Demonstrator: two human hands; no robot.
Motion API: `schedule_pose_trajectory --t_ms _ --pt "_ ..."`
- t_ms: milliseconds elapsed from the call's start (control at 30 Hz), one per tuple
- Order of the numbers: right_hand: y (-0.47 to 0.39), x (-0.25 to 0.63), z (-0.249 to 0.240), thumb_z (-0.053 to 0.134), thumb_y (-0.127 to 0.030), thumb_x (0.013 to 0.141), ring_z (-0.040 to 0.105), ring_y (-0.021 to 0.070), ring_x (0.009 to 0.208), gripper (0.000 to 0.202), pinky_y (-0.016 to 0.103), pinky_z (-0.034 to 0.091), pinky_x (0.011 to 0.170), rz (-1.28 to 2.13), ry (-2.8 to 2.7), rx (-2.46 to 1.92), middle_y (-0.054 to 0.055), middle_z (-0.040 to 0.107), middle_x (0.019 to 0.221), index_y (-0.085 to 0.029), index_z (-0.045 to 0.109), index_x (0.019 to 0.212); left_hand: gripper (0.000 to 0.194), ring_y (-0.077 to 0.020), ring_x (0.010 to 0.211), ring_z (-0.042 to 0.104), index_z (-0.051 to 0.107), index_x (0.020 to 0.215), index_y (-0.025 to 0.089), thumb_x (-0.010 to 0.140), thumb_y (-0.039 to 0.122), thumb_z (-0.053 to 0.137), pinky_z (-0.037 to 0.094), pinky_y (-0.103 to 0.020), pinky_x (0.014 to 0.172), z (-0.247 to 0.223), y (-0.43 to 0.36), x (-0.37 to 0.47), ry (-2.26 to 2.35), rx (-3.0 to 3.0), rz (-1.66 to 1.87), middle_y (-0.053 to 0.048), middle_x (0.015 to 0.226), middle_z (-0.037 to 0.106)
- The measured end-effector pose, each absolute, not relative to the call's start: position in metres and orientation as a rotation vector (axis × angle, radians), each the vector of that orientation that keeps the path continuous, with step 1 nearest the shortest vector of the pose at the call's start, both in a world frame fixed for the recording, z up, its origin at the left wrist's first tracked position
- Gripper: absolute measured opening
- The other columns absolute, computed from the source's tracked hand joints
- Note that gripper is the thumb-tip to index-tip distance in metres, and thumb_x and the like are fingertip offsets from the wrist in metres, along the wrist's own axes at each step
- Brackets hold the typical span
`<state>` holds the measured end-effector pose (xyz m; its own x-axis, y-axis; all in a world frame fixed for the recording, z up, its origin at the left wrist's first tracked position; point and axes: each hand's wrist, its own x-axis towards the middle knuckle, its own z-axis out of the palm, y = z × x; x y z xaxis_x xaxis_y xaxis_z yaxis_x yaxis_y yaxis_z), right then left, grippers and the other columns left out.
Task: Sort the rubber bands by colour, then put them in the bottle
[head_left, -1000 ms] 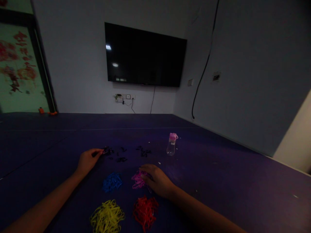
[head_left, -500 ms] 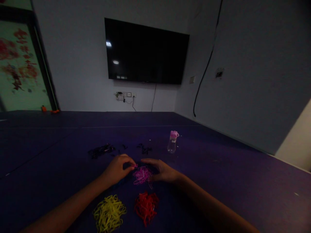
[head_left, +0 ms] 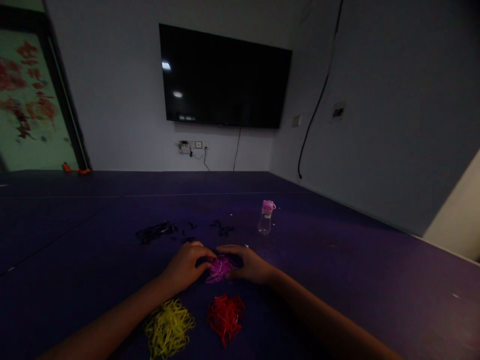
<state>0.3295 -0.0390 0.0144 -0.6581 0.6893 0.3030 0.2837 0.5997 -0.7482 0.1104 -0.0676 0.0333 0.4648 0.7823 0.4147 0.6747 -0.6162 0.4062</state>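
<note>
A loose pile of pink rubber bands (head_left: 220, 270) lies on the dark purple surface between my hands. My left hand (head_left: 190, 266) curves against its left side, thumb and forefinger apart at the edge of the pile. On the opposite side, my right hand (head_left: 247, 264) is open, with the thumb low and the fingers stretched over the far edge. Nearer to me are a heap of yellow rubber bands (head_left: 170, 328), beside my left forearm, and a heap of red rubber bands (head_left: 225, 318).
Beyond my hands lie a dark heap of black bands (head_left: 155, 231) and a smaller black cluster (head_left: 222, 228). A clear bottle with a pink cap (head_left: 264, 220) stands to the right of these. A large screen (head_left: 225, 77) hangs on the far wall.
My left hand has moved slightly right, up to the pink pile. The pile is more compact, with the loose bands at its lower right drawn in. My right hand stays nearly in place.
</note>
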Motion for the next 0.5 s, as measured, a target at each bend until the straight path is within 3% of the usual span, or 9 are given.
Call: schedule_pose_trajectory --t_ms 267,400,500 --pt "-0.046 0.324 0.012 0.079 -0.04 0.057 0.047 0.0256 0.121 0.071 0.047 0.032 0.105 0.878 -2.275 -0.782 0.009 0.053 0.129 -0.022 0.055 0.121 0.014 -0.0181 0.084 0.062 0.068 0.085 0.024 0.076 0.022 0.057 0.048 -0.034 0.081 0.041 -0.05 0.086 1.397 2.563 1.042 -0.001 0.087 0.07" --pt "-0.05 0.321 0.013 0.071 -0.042 0.068 0.045 0.0251 0.123 0.062 0.047 0.032 0.104 0.762 -2.325 -0.782 0.011 0.051 0.13 -0.021 0.053 0.124 0.021 -0.0208 0.088 0.061 0.067 0.085 0.021 0.081 0.028 0.047 0.047 -0.037 0.085 0.042 -0.03 0.047 1.714 2.505 1.377 -0.005 0.093 0.068" --pt "-0.054 0.32 0.015 0.06 -0.041 0.079 0.044 0.0242 0.123 0.054 0.045 0.034 0.103 0.649 -2.385 -0.783 0.011 0.049 0.133 -0.021 0.049 0.128 0.024 -0.0244 0.09 0.061 0.067 0.082 0.02 0.079 0.031 0.046 0.047 -0.038 0.083 0.034 -0.016 0.009 1.971 2.456 1.34 -0.007 0.091 0.068"
